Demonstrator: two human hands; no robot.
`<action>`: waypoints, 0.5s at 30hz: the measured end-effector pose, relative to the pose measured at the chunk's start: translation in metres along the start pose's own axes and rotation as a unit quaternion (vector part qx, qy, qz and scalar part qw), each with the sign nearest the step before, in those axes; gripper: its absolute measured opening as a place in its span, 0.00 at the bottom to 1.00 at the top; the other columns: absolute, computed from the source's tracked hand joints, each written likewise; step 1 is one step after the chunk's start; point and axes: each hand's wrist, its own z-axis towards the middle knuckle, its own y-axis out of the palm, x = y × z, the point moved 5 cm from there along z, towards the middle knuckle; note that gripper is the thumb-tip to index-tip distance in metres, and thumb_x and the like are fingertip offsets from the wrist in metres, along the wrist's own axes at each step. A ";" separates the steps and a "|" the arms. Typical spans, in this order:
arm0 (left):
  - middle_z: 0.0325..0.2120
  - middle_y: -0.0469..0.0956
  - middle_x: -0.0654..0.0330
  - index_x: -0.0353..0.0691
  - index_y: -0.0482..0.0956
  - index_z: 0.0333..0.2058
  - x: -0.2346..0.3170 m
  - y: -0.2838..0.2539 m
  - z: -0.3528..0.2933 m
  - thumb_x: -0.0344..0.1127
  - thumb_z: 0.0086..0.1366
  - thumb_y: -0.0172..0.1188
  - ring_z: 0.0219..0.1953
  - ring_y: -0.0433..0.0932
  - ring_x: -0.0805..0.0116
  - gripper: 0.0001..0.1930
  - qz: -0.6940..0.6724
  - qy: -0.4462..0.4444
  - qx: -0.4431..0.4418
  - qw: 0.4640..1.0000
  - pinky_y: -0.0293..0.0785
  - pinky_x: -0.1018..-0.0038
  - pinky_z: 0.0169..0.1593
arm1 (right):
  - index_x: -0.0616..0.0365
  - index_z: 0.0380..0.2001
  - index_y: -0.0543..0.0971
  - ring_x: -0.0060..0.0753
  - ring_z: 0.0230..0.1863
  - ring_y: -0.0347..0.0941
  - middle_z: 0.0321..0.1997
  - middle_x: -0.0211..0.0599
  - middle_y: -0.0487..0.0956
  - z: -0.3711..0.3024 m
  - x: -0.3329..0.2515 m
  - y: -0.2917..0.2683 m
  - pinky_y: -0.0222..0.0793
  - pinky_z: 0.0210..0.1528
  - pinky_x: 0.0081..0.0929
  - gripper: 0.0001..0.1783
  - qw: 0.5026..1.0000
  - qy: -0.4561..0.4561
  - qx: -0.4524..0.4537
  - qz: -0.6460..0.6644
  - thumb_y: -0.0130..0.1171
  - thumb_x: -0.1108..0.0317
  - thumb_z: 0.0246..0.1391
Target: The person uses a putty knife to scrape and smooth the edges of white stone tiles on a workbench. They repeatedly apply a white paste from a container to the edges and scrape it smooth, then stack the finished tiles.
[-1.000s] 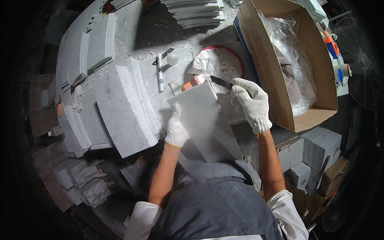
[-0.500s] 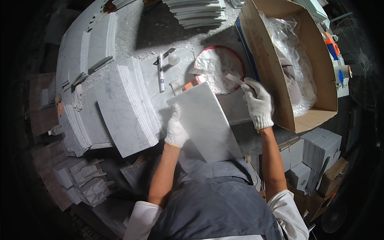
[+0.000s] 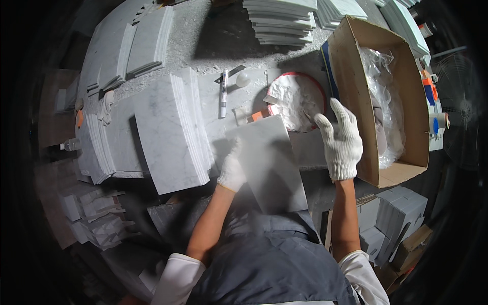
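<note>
My left hand (image 3: 232, 169), in a white knit glove, grips the left edge of a pale marble tile (image 3: 274, 168), which is tilted against my apron. My right hand (image 3: 343, 142), gloved alike, hovers right of the tile with fingers apart and nothing in them. Just beyond its fingertips stands a round red-rimmed container (image 3: 308, 77) of white paste. A small blade tool (image 3: 308, 116) appears to lie at the paste's near right side, partly hard to make out. Against the container's left side rests a scraper with an orange part (image 3: 258, 116).
A marker (image 3: 223, 94), a dark flat blade (image 3: 233, 72) and a whitish round object (image 3: 243, 79) lie left of the container. Stacked marble tiles (image 3: 165, 132) stand at left, with another stack (image 3: 279, 23) at the back. An open cardboard box (image 3: 351, 76) holding clear plastic flanks my right hand.
My right hand has let go of the small blade tool, leaving it at the paste, and its fingers have opened. The whole view has shifted; my left hand still grips the tile.
</note>
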 end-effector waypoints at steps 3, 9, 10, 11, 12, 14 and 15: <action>0.56 0.77 0.61 0.43 0.74 0.59 -0.002 -0.016 0.005 0.50 0.77 0.52 0.57 0.75 0.65 0.21 -0.032 -0.013 0.009 0.999 0.72 0.65 0.62 | 0.47 0.57 0.81 0.38 0.53 0.80 0.56 0.35 0.81 0.042 -0.036 0.020 0.76 0.54 0.30 0.25 0.991 -0.097 -0.053 0.077 0.69 0.54 0.58; 0.52 0.79 0.59 0.40 0.75 0.57 -0.004 -0.044 0.011 0.52 0.75 0.54 0.54 0.77 0.63 0.23 0.010 0.040 0.050 0.998 0.74 0.66 0.60 | 0.35 0.59 0.80 0.46 0.63 0.72 0.60 0.32 0.78 0.121 -0.088 0.126 0.69 0.64 0.40 0.28 0.908 -0.271 -0.292 -0.128 0.67 0.50 0.53; 0.52 0.79 0.59 0.40 0.75 0.57 -0.004 -0.048 0.011 0.51 0.75 0.54 0.54 0.77 0.63 0.22 0.038 0.055 0.073 0.995 0.74 0.66 0.60 | 0.35 0.59 0.79 0.46 0.63 0.72 0.60 0.32 0.78 0.125 -0.094 0.137 0.69 0.64 0.41 0.29 0.896 -0.290 -0.302 -0.145 0.66 0.50 0.52; 0.51 0.79 0.59 0.40 0.75 0.57 -0.003 -0.052 0.011 0.50 0.75 0.54 0.54 0.77 0.63 0.22 0.056 0.071 0.111 0.990 0.74 0.67 0.60 | 0.34 0.60 0.79 0.46 0.62 0.72 0.59 0.33 0.78 0.128 -0.098 0.148 0.70 0.64 0.41 0.30 0.881 -0.301 -0.322 -0.171 0.66 0.51 0.52; 0.52 0.79 0.61 0.39 0.76 0.57 -0.004 -0.053 0.012 0.47 0.76 0.54 0.54 0.76 0.65 0.20 0.049 0.078 0.130 0.987 0.73 0.68 0.60 | 0.35 0.60 0.79 0.46 0.62 0.72 0.60 0.34 0.78 0.132 -0.103 0.159 0.71 0.63 0.43 0.30 0.870 -0.295 -0.346 -0.189 0.66 0.52 0.51; 0.53 0.78 0.61 0.40 0.75 0.57 0.000 -0.049 0.011 0.48 0.76 0.53 0.55 0.76 0.66 0.20 0.123 0.127 0.141 0.974 0.72 0.68 0.61 | 0.33 0.59 0.80 0.45 0.62 0.72 0.59 0.34 0.78 0.130 -0.112 0.172 0.72 0.62 0.43 0.29 0.856 -0.309 -0.364 -0.200 0.66 0.53 0.51; 0.53 0.78 0.61 0.40 0.75 0.58 0.001 -0.050 0.007 0.48 0.77 0.53 0.55 0.75 0.66 0.21 0.141 0.125 0.185 0.964 0.72 0.68 0.61 | 0.32 0.59 0.80 0.45 0.62 0.72 0.58 0.34 0.79 0.128 -0.116 0.178 0.72 0.62 0.43 0.29 0.846 -0.309 -0.379 -0.210 0.66 0.53 0.51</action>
